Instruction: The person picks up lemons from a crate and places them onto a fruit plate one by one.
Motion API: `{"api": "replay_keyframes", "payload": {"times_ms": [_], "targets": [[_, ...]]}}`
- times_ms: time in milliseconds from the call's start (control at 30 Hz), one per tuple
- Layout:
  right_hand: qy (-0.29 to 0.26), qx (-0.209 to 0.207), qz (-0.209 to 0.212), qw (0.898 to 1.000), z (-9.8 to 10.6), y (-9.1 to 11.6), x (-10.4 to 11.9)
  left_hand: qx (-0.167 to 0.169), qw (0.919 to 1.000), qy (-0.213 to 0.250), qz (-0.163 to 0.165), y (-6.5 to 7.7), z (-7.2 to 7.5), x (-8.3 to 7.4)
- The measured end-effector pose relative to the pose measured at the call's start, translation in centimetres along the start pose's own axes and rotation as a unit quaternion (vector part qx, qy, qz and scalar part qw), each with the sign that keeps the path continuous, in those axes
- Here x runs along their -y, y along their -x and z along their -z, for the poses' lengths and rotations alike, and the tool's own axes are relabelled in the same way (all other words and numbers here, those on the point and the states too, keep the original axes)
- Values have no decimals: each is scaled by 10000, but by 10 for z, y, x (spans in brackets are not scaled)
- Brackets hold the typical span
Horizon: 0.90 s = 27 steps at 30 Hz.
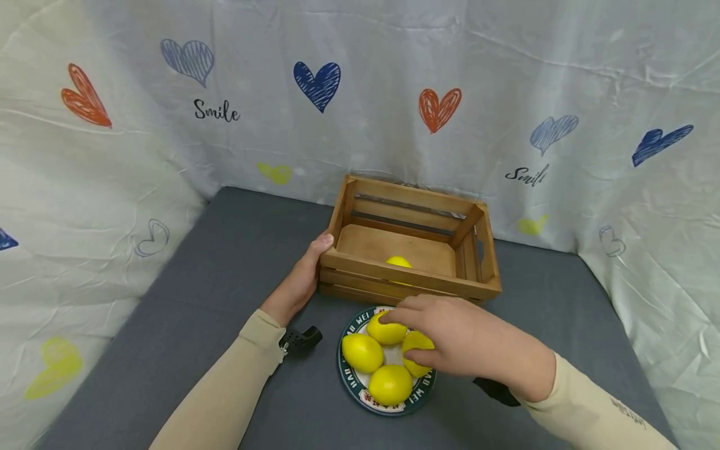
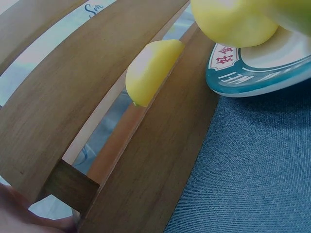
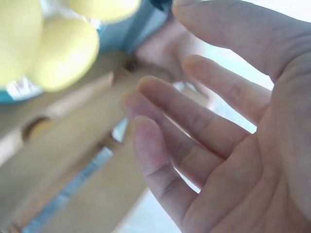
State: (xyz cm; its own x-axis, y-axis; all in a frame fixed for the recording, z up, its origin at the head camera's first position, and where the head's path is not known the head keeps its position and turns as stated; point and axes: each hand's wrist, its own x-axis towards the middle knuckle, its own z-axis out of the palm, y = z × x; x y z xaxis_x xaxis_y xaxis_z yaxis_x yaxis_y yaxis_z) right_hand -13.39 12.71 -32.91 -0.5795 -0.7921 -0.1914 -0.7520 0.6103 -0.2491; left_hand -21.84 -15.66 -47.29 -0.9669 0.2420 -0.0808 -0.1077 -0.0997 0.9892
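Observation:
A slatted wooden crate (image 1: 410, 284) holds one lemon (image 1: 399, 261) close behind its front wall; that lemon (image 2: 151, 73) also shows through the slats in the left wrist view. My left hand (image 1: 300, 275) grips the crate's left end, thumb at the front corner of the rim, other fingers mostly hidden. In front of the crate, several yellow lemons (image 1: 390, 385) lie on a round plate (image 1: 350, 382) with a green lettered rim. Over the plate's right side hovers my right hand (image 1: 458, 337), partly covering the right-hand lemon (image 1: 416, 344). Its palm (image 3: 243, 194) holds nothing, fingers spread and slightly bent.
A dark grey cloth (image 1: 236, 250) covers the table. Behind and at both sides hangs a pale curtain (image 1: 371, 50) printed with hearts; the crate stands close to its back part. Black straps with camera mounts (image 1: 304, 339) sit at both wrists.

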Motion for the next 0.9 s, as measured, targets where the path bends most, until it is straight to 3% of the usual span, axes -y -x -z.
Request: {"api": "replay_keyframes", "payload": {"times_ms": [267, 433, 667, 900], "targets": [[-41, -416, -9, 9991, 48, -19, -21, 1, 9999, 51, 145, 1, 0, -2], [-197, -409, -401, 9982, 70, -41, -41, 71, 9998, 109, 130, -1, -1, 0], [-442, 188, -677, 9965, 73, -82, -79, 42, 9998, 147, 91, 3, 2, 1], [-677, 763, -1198, 9875, 63, -100, -105, 54, 9999, 125, 77, 2, -2, 0]]}}
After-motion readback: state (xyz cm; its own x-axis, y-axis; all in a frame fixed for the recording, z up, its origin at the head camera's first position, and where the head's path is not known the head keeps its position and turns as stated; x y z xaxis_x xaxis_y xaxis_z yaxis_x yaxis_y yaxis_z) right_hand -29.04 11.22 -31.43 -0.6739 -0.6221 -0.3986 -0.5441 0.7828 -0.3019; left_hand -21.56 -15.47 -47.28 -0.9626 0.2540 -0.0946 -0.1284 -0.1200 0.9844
